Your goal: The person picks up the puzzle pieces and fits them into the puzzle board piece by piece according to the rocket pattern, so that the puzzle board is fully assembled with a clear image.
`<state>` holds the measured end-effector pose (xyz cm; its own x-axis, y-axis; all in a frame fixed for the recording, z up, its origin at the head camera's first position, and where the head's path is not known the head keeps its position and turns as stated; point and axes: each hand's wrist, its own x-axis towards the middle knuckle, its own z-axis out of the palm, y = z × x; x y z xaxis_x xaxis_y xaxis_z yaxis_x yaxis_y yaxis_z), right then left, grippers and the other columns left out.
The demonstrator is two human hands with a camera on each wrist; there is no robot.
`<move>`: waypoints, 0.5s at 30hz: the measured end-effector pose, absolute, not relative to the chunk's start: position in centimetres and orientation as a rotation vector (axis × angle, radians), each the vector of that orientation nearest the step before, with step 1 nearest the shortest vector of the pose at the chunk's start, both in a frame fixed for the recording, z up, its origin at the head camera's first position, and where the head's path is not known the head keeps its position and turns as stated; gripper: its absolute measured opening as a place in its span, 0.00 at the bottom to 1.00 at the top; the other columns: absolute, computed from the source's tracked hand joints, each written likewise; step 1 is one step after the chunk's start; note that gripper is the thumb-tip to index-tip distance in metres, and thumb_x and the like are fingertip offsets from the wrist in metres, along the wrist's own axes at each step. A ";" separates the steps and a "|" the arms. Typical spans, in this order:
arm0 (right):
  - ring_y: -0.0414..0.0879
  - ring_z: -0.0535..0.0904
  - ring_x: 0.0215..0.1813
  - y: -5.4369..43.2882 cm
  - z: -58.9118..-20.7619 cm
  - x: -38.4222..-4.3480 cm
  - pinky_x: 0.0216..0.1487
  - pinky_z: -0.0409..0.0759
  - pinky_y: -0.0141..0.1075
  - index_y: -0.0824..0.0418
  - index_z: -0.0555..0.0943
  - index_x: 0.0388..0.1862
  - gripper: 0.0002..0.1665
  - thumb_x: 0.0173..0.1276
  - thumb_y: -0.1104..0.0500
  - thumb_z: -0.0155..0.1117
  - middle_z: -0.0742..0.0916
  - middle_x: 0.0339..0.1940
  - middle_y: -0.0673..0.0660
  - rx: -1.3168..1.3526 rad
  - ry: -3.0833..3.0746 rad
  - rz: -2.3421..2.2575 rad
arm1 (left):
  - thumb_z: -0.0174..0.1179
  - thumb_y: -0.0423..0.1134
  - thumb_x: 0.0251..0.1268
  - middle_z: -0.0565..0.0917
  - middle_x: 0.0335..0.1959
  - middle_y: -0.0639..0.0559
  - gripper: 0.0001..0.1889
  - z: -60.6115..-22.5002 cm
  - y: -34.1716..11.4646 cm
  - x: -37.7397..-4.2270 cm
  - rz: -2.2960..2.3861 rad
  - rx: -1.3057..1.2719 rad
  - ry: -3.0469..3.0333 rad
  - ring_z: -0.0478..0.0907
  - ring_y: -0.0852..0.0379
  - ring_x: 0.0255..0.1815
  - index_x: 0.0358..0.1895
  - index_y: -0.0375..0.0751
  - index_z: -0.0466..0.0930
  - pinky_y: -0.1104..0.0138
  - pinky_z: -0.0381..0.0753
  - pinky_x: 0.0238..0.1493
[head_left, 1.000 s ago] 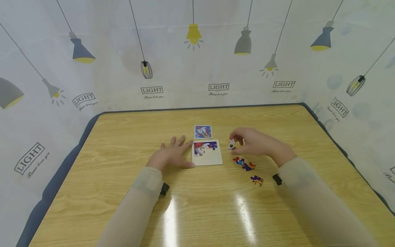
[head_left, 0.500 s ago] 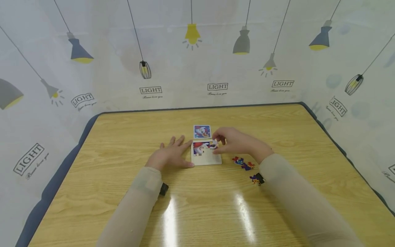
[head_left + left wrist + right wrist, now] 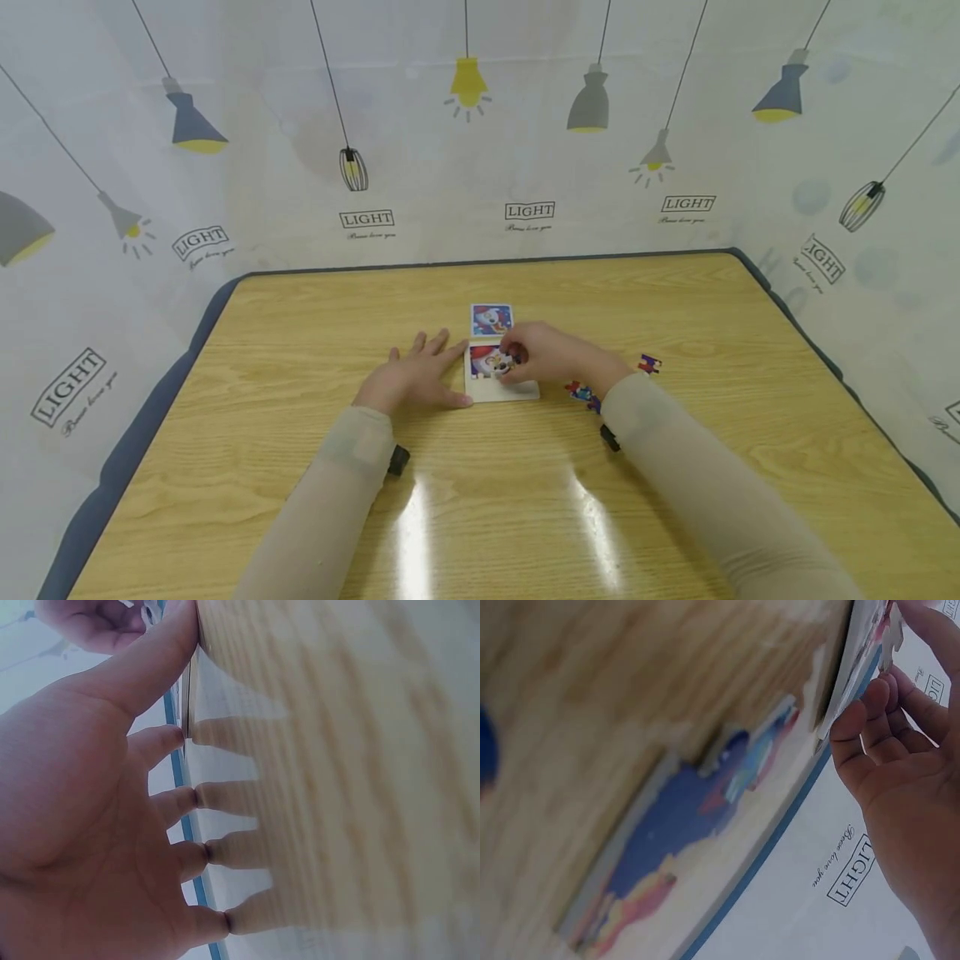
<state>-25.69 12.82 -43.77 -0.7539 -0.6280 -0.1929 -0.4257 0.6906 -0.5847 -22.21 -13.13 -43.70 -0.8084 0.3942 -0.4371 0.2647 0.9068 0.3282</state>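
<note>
The puzzle board [image 3: 487, 390] lies on the table, its upper part filled with a red, white and purple picture and its lower part bare. My left hand [image 3: 415, 379] rests flat with spread fingers, thumb and index fingertips at the board's left edge. Over the board, my right hand [image 3: 551, 357] pinches a white puzzle piece [image 3: 891, 639] between thumb and fingers. Whether that piece lies flat in the board cannot be made out; the fingers cover part of it. Just behind the board is a square picture card [image 3: 491, 319].
Loose puzzle pieces [image 3: 577, 390] lie right of the board, partly behind my right sleeve [image 3: 656, 417]. Another piece [image 3: 650, 363] lies farther right. The wooden table [image 3: 480, 500] meets a lamp-patterned cloth [image 3: 420, 125] at its back edge.
My right hand has carried the white puzzle piece left, from beside the board to over its filled part. A loose piece farther right has come into view; the nearest one is now hidden. My left hand stays put.
</note>
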 end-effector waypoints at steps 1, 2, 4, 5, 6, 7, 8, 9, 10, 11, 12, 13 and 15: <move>0.45 0.79 0.44 12.8 -43.9 -25.7 0.48 0.82 0.38 0.63 0.83 0.60 0.28 0.69 0.49 0.79 0.86 0.46 0.55 -0.830 2.526 -0.730 | 0.62 0.71 0.69 0.35 0.91 0.47 0.53 -43.7 -13.1 -22.2 0.343 0.475 2.558 0.28 0.33 0.90 0.89 0.63 0.43 0.25 0.33 0.83; 0.45 0.79 0.45 12.7 -44.0 -25.7 0.49 0.83 0.37 0.63 0.83 0.60 0.28 0.68 0.49 0.79 0.86 0.47 0.55 -0.835 2.531 -0.720 | 0.62 0.71 0.69 0.35 0.91 0.46 0.53 -43.7 -13.1 -22.2 0.344 0.477 2.558 0.28 0.32 0.90 0.89 0.63 0.43 0.25 0.33 0.83; 0.45 0.79 0.45 12.5 -44.1 -25.8 0.49 0.83 0.38 0.63 0.83 0.59 0.28 0.68 0.49 0.79 0.86 0.47 0.55 -0.841 2.535 -0.709 | 0.62 0.71 0.70 0.35 0.91 0.47 0.53 -43.8 -13.1 -22.3 0.342 0.476 2.557 0.28 0.33 0.90 0.89 0.63 0.42 0.25 0.32 0.83; 0.45 0.80 0.45 12.5 -44.1 -25.8 0.49 0.83 0.38 0.62 0.83 0.59 0.27 0.68 0.49 0.79 0.86 0.47 0.54 -0.843 2.536 -0.702 | 0.62 0.70 0.70 0.35 0.91 0.47 0.53 -43.7 -13.1 -22.3 0.342 0.476 2.556 0.28 0.33 0.90 0.89 0.63 0.42 0.25 0.32 0.83; 0.45 0.80 0.46 12.4 -44.1 -25.8 0.49 0.84 0.38 0.62 0.83 0.59 0.27 0.68 0.49 0.78 0.86 0.47 0.54 -0.844 2.536 -0.694 | 0.62 0.70 0.70 0.35 0.91 0.47 0.53 -43.7 -13.1 -22.3 0.344 0.477 2.555 0.27 0.33 0.90 0.89 0.62 0.42 0.25 0.32 0.83; 0.46 0.80 0.46 12.3 -44.1 -25.8 0.50 0.84 0.38 0.62 0.83 0.59 0.27 0.69 0.49 0.78 0.86 0.47 0.54 -0.844 2.537 -0.686 | 0.62 0.70 0.70 0.34 0.91 0.47 0.53 -43.7 -13.1 -22.2 0.346 0.476 2.554 0.27 0.33 0.90 0.89 0.62 0.42 0.25 0.32 0.83; 0.46 0.80 0.46 12.3 -44.1 -25.8 0.50 0.84 0.38 0.62 0.84 0.59 0.27 0.69 0.48 0.78 0.86 0.48 0.54 -0.841 2.539 -0.677 | 0.62 0.70 0.71 0.34 0.91 0.46 0.53 -43.7 -13.1 -22.3 0.345 0.477 2.554 0.27 0.33 0.90 0.89 0.62 0.42 0.25 0.32 0.83; 0.46 0.80 0.47 12.2 -44.0 -25.8 0.51 0.84 0.39 0.62 0.84 0.60 0.27 0.69 0.48 0.78 0.86 0.48 0.54 -0.835 2.540 -0.672 | 0.62 0.70 0.71 0.34 0.91 0.47 0.53 -43.7 -13.1 -22.3 0.342 0.477 2.553 0.27 0.33 0.90 0.89 0.62 0.42 0.26 0.32 0.83; 0.46 0.80 0.47 12.2 -44.0 -25.8 0.51 0.84 0.39 0.61 0.84 0.60 0.27 0.69 0.48 0.78 0.86 0.48 0.54 -0.833 2.542 -0.664 | 0.62 0.69 0.71 0.34 0.91 0.46 0.53 -43.7 -13.1 -22.2 0.342 0.479 2.552 0.27 0.33 0.90 0.89 0.62 0.41 0.25 0.32 0.83; 0.46 0.80 0.47 12.1 -44.0 -25.8 0.51 0.83 0.39 0.62 0.84 0.60 0.28 0.69 0.48 0.78 0.86 0.48 0.54 -0.832 2.545 -0.657 | 0.62 0.69 0.71 0.34 0.91 0.46 0.52 -43.6 -13.1 -22.2 0.344 0.479 2.551 0.27 0.33 0.90 0.89 0.61 0.42 0.25 0.33 0.83; 0.46 0.80 0.47 12.1 -44.0 -25.8 0.51 0.83 0.39 0.61 0.84 0.60 0.28 0.69 0.48 0.78 0.86 0.48 0.54 -0.833 2.548 -0.650 | 0.62 0.69 0.71 0.34 0.91 0.46 0.52 -43.7 -13.1 -22.3 0.343 0.480 2.550 0.27 0.33 0.90 0.89 0.61 0.42 0.25 0.33 0.83; 0.46 0.79 0.46 12.0 -44.0 -25.8 0.50 0.83 0.39 0.61 0.84 0.60 0.28 0.69 0.47 0.78 0.86 0.47 0.53 -0.835 2.551 -0.644 | 0.62 0.69 0.71 0.34 0.91 0.46 0.52 -43.7 -13.1 -22.2 0.342 0.480 2.550 0.27 0.33 0.90 0.89 0.61 0.41 0.25 0.33 0.83; 0.46 0.79 0.46 11.9 -44.0 -25.8 0.49 0.82 0.38 0.61 0.84 0.60 0.28 0.69 0.47 0.78 0.86 0.47 0.54 -0.842 2.551 -0.643 | 0.62 0.69 0.71 0.34 0.91 0.46 0.53 -43.7 -13.1 -22.2 0.342 0.482 2.551 0.27 0.33 0.90 0.89 0.61 0.41 0.25 0.33 0.83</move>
<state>-25.85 11.95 -44.05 -0.7496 -0.6293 -0.2052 -0.4570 0.7163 -0.5273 -22.23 -13.08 -43.65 -0.8031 0.3997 -0.4418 0.2693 0.9050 0.3292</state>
